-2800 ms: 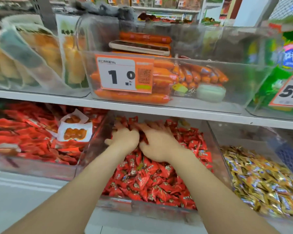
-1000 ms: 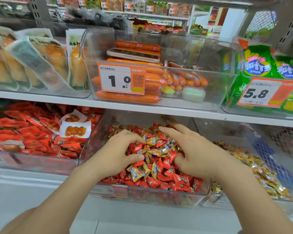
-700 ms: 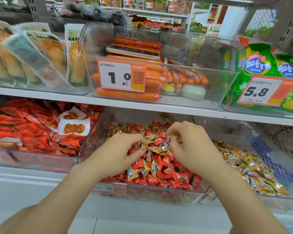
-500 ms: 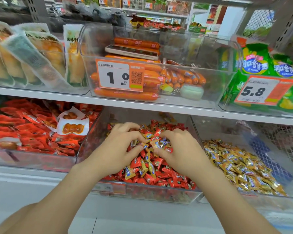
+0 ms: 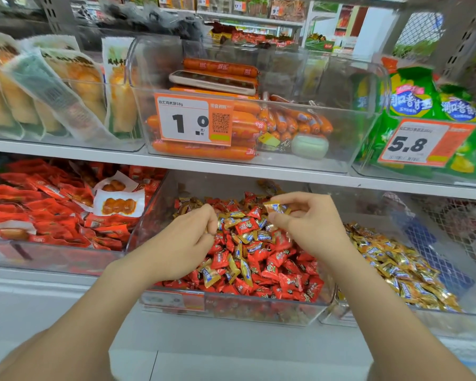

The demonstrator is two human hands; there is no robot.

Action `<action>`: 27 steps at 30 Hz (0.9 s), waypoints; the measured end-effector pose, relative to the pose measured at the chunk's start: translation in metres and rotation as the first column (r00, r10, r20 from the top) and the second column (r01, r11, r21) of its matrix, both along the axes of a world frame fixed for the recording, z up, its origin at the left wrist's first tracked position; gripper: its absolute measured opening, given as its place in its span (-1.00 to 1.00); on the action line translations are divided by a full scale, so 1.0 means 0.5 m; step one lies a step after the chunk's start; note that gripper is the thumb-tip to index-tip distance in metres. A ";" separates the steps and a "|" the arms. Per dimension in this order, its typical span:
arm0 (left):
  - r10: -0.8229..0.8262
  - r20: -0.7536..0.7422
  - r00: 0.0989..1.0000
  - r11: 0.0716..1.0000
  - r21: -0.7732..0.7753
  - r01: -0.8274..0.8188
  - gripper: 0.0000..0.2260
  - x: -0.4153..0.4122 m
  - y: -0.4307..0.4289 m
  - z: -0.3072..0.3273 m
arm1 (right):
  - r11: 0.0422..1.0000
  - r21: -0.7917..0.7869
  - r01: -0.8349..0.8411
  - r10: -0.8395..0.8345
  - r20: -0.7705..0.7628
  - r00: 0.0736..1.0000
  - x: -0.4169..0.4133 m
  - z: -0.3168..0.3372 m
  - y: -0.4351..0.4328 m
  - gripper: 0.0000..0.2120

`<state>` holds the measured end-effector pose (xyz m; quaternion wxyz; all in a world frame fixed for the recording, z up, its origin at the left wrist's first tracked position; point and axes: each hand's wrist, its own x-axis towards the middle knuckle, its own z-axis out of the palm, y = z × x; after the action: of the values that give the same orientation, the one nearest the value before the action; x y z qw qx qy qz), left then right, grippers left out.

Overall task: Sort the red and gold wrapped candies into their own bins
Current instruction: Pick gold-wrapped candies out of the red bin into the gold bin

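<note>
A clear middle bin (image 5: 231,312) on the lower shelf holds red wrapped candies (image 5: 286,281) with several gold wrapped candies (image 5: 248,237) mixed in on top. To its right, another clear bin (image 5: 396,323) holds only gold candies (image 5: 401,268). My right hand (image 5: 311,226) pinches one gold candy (image 5: 277,208) just above the mixed pile. My left hand (image 5: 184,243) hovers over the pile's left side with fingers curled together; whether it holds a candy is hidden.
A bin of red snack packets (image 5: 44,215) sits left of the candy bin. The upper shelf edge (image 5: 259,169) hangs close above my hands, carrying a clear bin of orange sausages (image 5: 204,152) with a price tag, pouches at left and green bags (image 5: 423,105) at right.
The middle bin has slid forward, showing gold candies among the red. Both hands spread apart, and my right hand has lifted one gold candy off the pile.
</note>
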<state>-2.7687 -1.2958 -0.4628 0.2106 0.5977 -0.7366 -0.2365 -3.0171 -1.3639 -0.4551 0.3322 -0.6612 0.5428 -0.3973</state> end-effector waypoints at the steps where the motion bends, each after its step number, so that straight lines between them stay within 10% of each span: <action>1: -0.006 0.010 1.000 0.999 0.044 0.006 -0.84 0.003 0.002 0.002 | 1.000 0.002 0.021 -0.021 0.040 0.999 0.001 0.001 -0.001 -0.86; 9: -0.013 0.249 0.968 0.988 0.153 -0.026 -0.62 0.014 0.020 0.003 | 0.970 -0.228 -0.087 0.016 -0.296 0.955 0.014 0.007 0.032 -0.87; 18: -0.061 0.096 0.993 0.998 0.027 0.059 -0.80 0.009 0.013 0.000 | 0.948 0.295 -0.118 0.095 0.091 0.991 0.004 0.028 0.033 -0.67; 24: -0.010 0.061 0.998 0.996 -0.084 0.015 -0.55 -0.003 0.006 -0.001 | 0.884 0.175 -0.434 0.394 0.222 0.892 -0.005 0.033 0.061 -0.75; 27: -0.028 -0.075 0.997 0.999 -0.039 0.025 -0.78 -0.005 0.000 0.001 | 0.815 0.176 -0.552 0.517 0.207 0.831 -0.002 0.030 0.066 -0.72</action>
<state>-2.7711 -1.2958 -0.4625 0.2461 0.5743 -0.7404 -0.2476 -3.0179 -1.3309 -0.4401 0.5438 -0.7129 0.3504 -0.2709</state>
